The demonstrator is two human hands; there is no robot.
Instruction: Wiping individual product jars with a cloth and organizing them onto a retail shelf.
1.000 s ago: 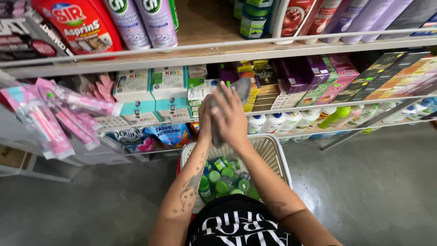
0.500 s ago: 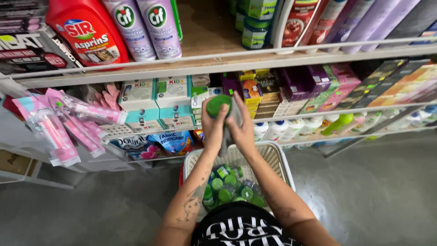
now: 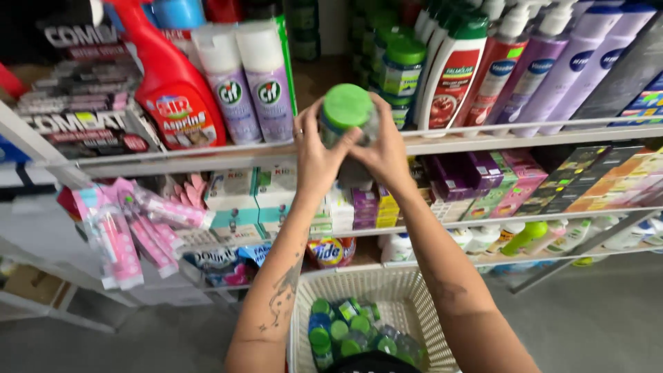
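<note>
Both hands hold one clear jar with a green lid (image 3: 347, 107), raised in front of the upper shelf (image 3: 476, 141). My left hand (image 3: 314, 155) grips its left side; a ring shows on one finger. My right hand (image 3: 387, 152) grips its right side. The jar is upright, with the lid at the level of the shelf's bottles. Below, between my forearms, a white plastic basket (image 3: 407, 287) holds several more green-lidded and blue-lidded jars (image 3: 342, 331).
The upper shelf carries a red spray bottle (image 3: 169, 90), two white spray cans (image 3: 245, 83), green-lidded jars (image 3: 402, 69) and tall lotion bottles (image 3: 532, 62). Boxes (image 3: 483, 183) fill the middle shelf. Pink packets (image 3: 128, 231) hang at the left. Grey floor lies on both sides.
Both hands have lifted the green-lidded jar from the middle shelf's height up to the upper shelf. The view has tilted upward with them.
</note>
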